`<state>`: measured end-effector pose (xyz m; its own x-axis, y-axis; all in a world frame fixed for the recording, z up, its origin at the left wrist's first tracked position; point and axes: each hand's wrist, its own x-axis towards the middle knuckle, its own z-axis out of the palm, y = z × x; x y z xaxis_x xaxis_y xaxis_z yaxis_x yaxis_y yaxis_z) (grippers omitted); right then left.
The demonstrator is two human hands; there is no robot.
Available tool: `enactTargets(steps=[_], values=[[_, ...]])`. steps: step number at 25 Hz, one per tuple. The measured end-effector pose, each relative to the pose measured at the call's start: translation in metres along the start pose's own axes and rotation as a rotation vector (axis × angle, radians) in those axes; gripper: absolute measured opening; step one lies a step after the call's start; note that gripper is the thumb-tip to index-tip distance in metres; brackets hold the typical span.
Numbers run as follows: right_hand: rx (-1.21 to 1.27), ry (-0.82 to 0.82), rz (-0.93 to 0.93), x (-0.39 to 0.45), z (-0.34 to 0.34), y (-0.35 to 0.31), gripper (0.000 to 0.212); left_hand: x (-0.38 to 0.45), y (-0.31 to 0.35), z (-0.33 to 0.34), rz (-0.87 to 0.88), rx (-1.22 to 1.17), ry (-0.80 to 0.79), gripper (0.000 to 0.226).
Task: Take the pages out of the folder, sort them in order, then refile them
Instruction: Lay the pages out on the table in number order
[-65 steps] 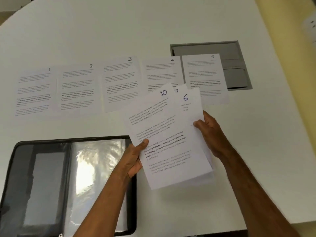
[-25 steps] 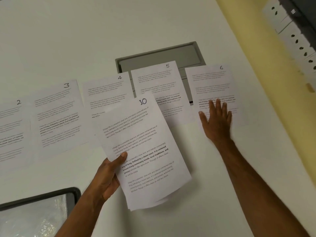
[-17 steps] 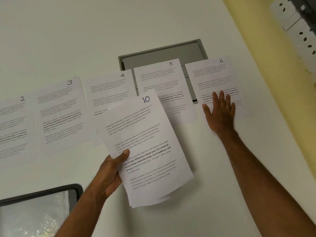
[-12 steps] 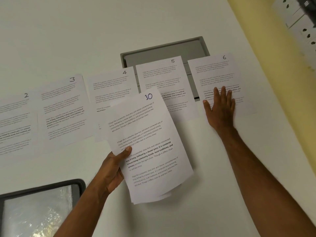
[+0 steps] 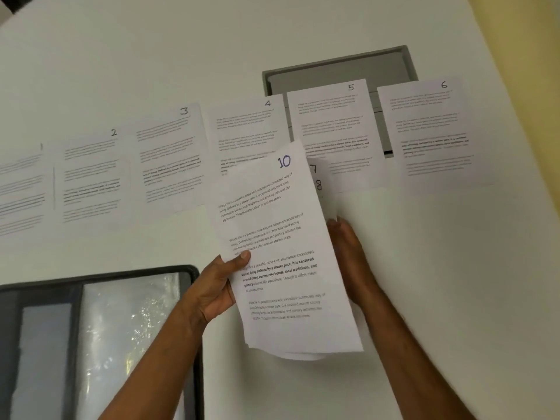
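- The remaining stack of pages [image 5: 285,256] is held above the counter [image 5: 424,283], page 10 on top, with corners marked 7 and 8 fanned out behind its right edge.
- Pages 1 to 6 lie in a row across the counter; page 6 [image 5: 430,131] is at the right end and page 5 [image 5: 330,128] lies partly over a grey recessed hatch [image 5: 336,65].
- The open folder [image 5: 91,344] lies at lower left, its plastic sleeves empty as far as can be seen.
- Risk: the fanned sheets are loose, so drawing out 7 could drag 8 along or let the stack slip and lose its order.
- The left hand [image 5: 212,292] pinches the stack's left edge, thumb on top.
- The right hand [image 5: 351,262] is at the stack's right edge, its fingers mostly hidden behind the paper; I cannot tell whether they grip a sheet.
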<state>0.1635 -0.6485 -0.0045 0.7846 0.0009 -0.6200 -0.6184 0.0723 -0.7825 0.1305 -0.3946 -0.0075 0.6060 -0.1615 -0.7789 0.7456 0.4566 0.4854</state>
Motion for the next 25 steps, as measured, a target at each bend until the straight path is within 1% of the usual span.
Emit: enactTargets(steps=[1,2,4,7,9,11,17,18,20,22,23,25], values=[[0.044,-0.037,0.015,-0.010,0.009,0.006,0.023,-0.006,0.000,-0.013,-0.001,0.020,0.021,0.047],[0.050,-0.059,0.005,-0.018,0.017,0.013,0.019,-0.013,-0.001,-0.030,-0.001,0.037,0.048,0.047],[0.005,-0.073,-0.044,-0.030,0.031,0.026,0.017,-0.025,-0.002,-0.062,0.001,0.066,0.099,0.046],[-0.044,-0.091,-0.030,-0.046,0.053,0.039,0.013,-0.044,-0.008,-0.103,-0.008,0.094,0.148,0.045],[-0.082,-0.075,0.000,-0.056,0.069,0.049,0.011,-0.057,-0.014,-0.126,-0.008,0.086,0.167,0.040],[-0.096,-0.069,0.003,-0.065,0.084,0.057,0.014,-0.069,-0.018,-0.145,-0.013,0.067,0.178,0.037],[-0.096,-0.067,0.026,-0.086,0.129,0.076,0.036,-0.092,-0.018,-0.194,-0.021,0.031,0.167,0.039],[-0.094,-0.075,0.029,-0.090,0.136,0.079,0.036,-0.094,-0.019,-0.202,-0.019,0.021,0.164,0.040],[-0.044,-0.070,0.027,-0.100,0.151,0.080,0.027,-0.099,-0.019,-0.216,-0.016,-0.011,0.151,0.044],[0.050,-0.021,0.006,-0.112,0.171,0.079,0.020,-0.104,-0.017,-0.228,-0.017,-0.040,0.135,0.046],[0.078,0.023,-0.017,-0.116,0.179,0.079,0.021,-0.107,-0.016,-0.233,-0.017,-0.049,0.119,0.046],[0.064,0.103,-0.075,-0.124,0.192,0.081,0.030,-0.115,-0.013,-0.243,-0.014,-0.053,0.093,0.046]])
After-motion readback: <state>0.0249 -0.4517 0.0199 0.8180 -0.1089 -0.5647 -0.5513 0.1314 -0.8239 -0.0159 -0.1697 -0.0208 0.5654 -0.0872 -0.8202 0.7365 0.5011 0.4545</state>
